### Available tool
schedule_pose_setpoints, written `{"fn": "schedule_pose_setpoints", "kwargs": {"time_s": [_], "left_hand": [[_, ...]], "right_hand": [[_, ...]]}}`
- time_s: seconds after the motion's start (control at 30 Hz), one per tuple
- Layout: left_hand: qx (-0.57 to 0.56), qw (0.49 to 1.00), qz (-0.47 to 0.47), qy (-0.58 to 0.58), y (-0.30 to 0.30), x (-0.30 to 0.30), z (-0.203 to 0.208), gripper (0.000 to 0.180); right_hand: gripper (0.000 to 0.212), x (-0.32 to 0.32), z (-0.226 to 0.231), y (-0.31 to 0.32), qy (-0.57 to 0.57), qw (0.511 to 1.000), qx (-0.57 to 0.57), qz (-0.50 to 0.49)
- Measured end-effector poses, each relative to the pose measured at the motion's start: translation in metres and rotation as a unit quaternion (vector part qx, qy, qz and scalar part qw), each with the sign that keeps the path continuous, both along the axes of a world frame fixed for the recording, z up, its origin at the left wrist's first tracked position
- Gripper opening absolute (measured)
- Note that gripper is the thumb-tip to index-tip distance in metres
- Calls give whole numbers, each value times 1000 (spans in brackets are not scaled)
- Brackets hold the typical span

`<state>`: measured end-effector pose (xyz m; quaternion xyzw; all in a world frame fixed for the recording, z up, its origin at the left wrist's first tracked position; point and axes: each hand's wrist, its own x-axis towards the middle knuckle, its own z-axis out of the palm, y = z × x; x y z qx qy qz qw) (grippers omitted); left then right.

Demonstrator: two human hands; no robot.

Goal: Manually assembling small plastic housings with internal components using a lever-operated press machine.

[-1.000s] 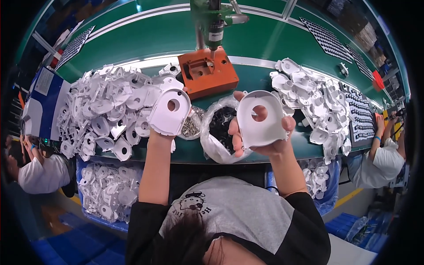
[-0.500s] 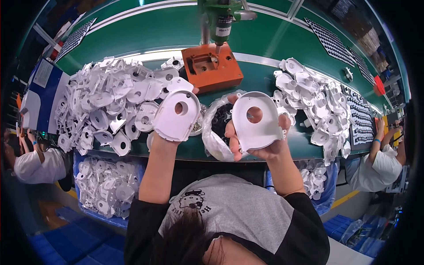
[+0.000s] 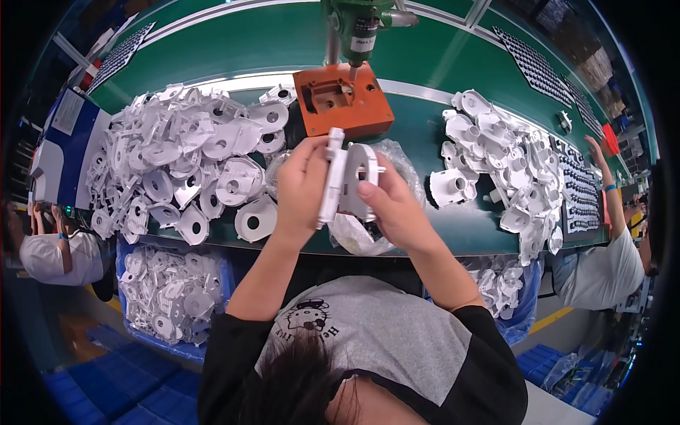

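My left hand [image 3: 303, 188] is closed on a white plastic housing half [image 3: 331, 191], turned edge-on with its back against my palm. My right hand [image 3: 398, 205] grips a rounded white plastic cover [image 3: 361, 177] with a round hole, the thumb lying on its outer face. The two parts stand upright facing each other, very close together; whether they touch is hard to tell. Below and behind them is a clear plastic bag [image 3: 358, 241], mostly hidden by my hands. An orange fixture block [image 3: 343, 106] with a cut-out recess sits just beyond, under a green press [image 3: 354, 32].
A large heap of white plastic parts [image 3: 163, 149] covers the bench's left side. Another pile of white parts [image 3: 496, 156] lies on the right, beside a tray of small dark pieces [image 3: 579, 191]. Bins of white parts [image 3: 173, 294] stand below the edge. Co-workers [image 3: 595, 262] sit at both sides.
Both hands have come together at the middle, turning the two white parts from face-up to edge-on, facing each other. The co-worker at the right has stretched an arm forward.
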<state>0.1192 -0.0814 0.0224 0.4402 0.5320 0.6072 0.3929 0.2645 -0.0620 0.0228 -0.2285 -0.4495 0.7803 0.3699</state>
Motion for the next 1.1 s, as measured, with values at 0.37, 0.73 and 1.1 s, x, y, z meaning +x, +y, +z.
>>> {"fn": "schedule_pose_setpoints", "kwargs": {"time_s": [0.37, 0.73, 1.1], "left_hand": [[-82, 991, -104, -2, 6, -5, 6, 16], [-91, 921, -198, -323, 21, -20, -3, 25], [-80, 930, -139, -330, 34, -33, -19, 40]], "right_hand": [[53, -2, -37, 8, 135, 968, -197, 73], [65, 21, -56, 23, 296, 906, -290, 82], [64, 49, -69, 28, 332, 899, -279, 55]]}}
